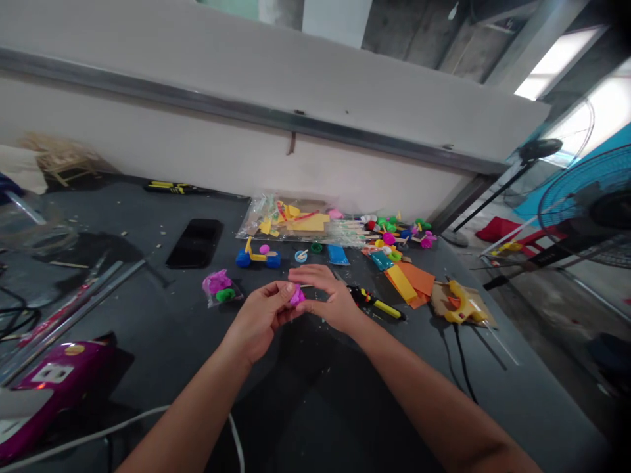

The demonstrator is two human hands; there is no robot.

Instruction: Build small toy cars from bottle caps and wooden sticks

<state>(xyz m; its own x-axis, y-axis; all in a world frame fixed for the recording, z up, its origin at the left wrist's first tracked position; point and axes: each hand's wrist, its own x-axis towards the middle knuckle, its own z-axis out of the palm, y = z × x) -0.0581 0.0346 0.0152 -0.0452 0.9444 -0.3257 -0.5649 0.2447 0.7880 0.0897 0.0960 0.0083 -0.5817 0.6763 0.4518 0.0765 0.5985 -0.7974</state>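
Observation:
A small lump of pink modelling clay (297,296) is held between my two hands above the dark table. My left hand (261,316) pinches it from the left with thumb and fingertips. From the other side, my right hand (331,303) curls its thumb and fingers round the same lump. Just beyond them sits a little clay vehicle (259,258) with blue wheels, a yellow frame and a pink ball on top. A clear bag of pink and green clay (220,286) lies left of my left hand. Beside my right wrist are yellow-and-black pliers (379,303).
A phone (194,243) lies at back left, and a purple power tool (64,374) at front left with a white cable. Plastic bags (296,220), colourful clay pieces (394,230) and orange sheets (417,281) lie behind. A yellow glue gun (461,303) rests at right.

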